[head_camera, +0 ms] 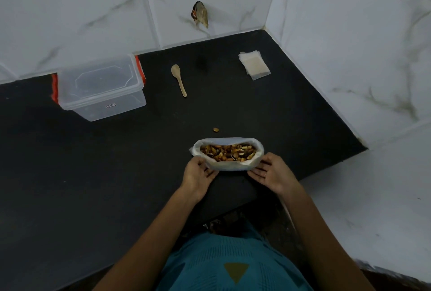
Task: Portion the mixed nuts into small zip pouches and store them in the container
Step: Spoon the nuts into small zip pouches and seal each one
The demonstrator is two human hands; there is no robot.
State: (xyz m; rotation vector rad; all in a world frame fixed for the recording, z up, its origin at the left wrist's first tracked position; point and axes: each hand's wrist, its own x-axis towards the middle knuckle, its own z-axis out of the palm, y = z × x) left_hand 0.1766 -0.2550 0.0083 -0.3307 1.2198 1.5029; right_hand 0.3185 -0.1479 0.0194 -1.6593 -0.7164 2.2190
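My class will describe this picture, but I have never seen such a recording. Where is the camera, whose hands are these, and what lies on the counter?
No machine here: a person wears one wide-angle camera on the head, looking down at their own hands. The left hand and right hand each hold the near edge of an open white bag of mixed nuts on a black counter. One loose nut lies just beyond it. Further back lie a wooden spoon and a stack of small pouches; at the left stands a clear container with its lid on.
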